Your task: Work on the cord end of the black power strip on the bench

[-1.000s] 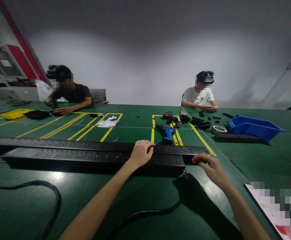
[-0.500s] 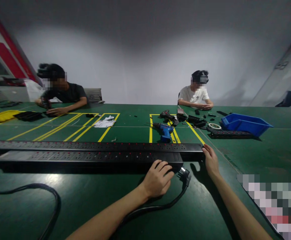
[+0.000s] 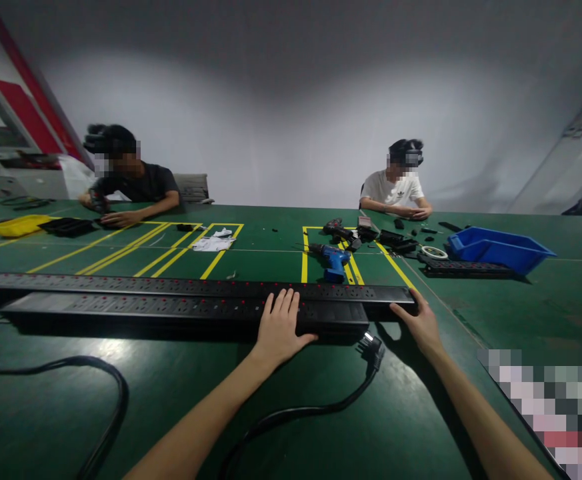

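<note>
Two long black power strips lie side by side across the green table in the head view. The front power strip [image 3: 95,307] is the shorter one, and the rear power strip [image 3: 141,285] reaches further right. My left hand [image 3: 278,328] rests on the front strip, fingers stretched forward over its top and thumb out to the right. At the right end of the rear strip, my right hand [image 3: 422,325] grips it between thumb and fingers. A black plug [image 3: 372,350] with metal prongs lies by the front strip's end, its cable curving towards me.
Beyond the strips lies a blue cordless drill [image 3: 335,259], with a blue bin [image 3: 501,250] to its right. A tape roll [image 3: 434,253], white papers [image 3: 214,241] and a yellow tray [image 3: 21,225] are further back. Two people sit across the table. Another black cable [image 3: 121,393] curves at left.
My left hand has moved left from the front strip's right end to lie over its top. My right thumb has come round the near side of the rear strip's end.
</note>
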Tool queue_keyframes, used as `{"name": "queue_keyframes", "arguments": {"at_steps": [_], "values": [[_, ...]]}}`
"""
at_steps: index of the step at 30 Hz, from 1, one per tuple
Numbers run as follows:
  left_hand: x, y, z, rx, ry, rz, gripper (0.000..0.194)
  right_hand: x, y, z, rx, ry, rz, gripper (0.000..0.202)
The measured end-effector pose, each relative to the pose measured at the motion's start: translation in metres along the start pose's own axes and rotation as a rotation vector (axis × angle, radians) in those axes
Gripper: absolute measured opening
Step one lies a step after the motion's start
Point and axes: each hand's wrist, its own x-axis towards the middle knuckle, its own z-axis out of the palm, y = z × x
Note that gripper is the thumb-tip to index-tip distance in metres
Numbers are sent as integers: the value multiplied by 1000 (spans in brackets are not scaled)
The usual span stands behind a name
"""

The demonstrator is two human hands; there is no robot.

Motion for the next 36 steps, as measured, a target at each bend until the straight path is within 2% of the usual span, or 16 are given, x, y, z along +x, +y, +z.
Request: {"name": "queue_keyframes", "arguments": {"at_steps": [3,9,20,23,29,36], "values": [[1,-8,5,21,-31,24,95,1,4,-1,9,-7,-25,74],[0,-4,8,12,-11,24,93,1,5,-1,45,-15,-79,69],[0,-3,8,10,-9,4,91,-4,-11,-3,24,-14,-43,70],[-1,-3,7,16,-9,-2,92,-7,-14,-1,46,-57,-56,70],[-2,-3,7,3,-7,1,91,-9,-13,4,19,-156,-64,83],[-2,-3,8,-5,5,0,90,-7,-5,4,92,-220,-80,85]]}}
